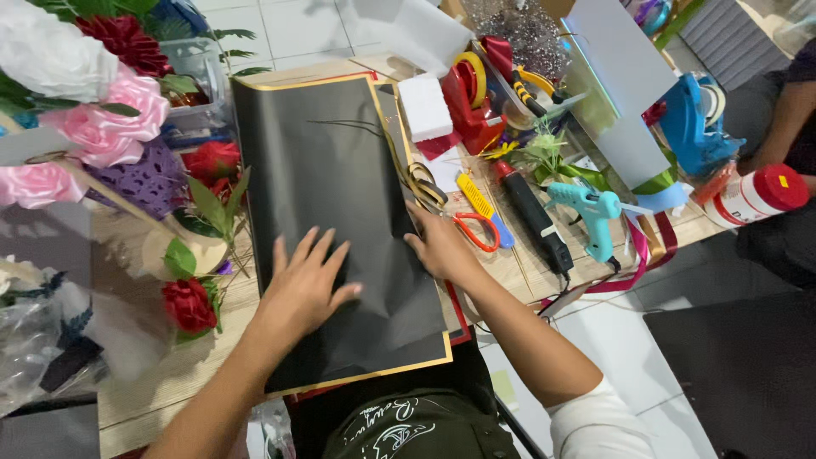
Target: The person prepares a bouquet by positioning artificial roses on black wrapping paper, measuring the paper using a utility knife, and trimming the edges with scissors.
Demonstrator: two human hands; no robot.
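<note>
A large black wrapping sheet with a gold border (pixel 331 161) lies flat on the wooden table (pixel 170 374). My left hand (pixel 306 285) rests palm down on the sheet's lower middle, fingers spread. My right hand (pixel 440 246) presses the sheet's right edge with its fingers, close to the orange-handled scissors (pixel 476 231). Neither hand holds anything.
Red, pink and white artificial flowers (pixel 110 119) crowd the left side, with a red rose (pixel 189 304) near my left arm. Right of the sheet lie a teal glue gun (pixel 586 208), a black glue gun (pixel 531 212), a red tape dispenser (pixel 467 102), a white foam block (pixel 423 106) and ribbons (pixel 646 251). Another person's arm (pixel 778 119) shows at far right.
</note>
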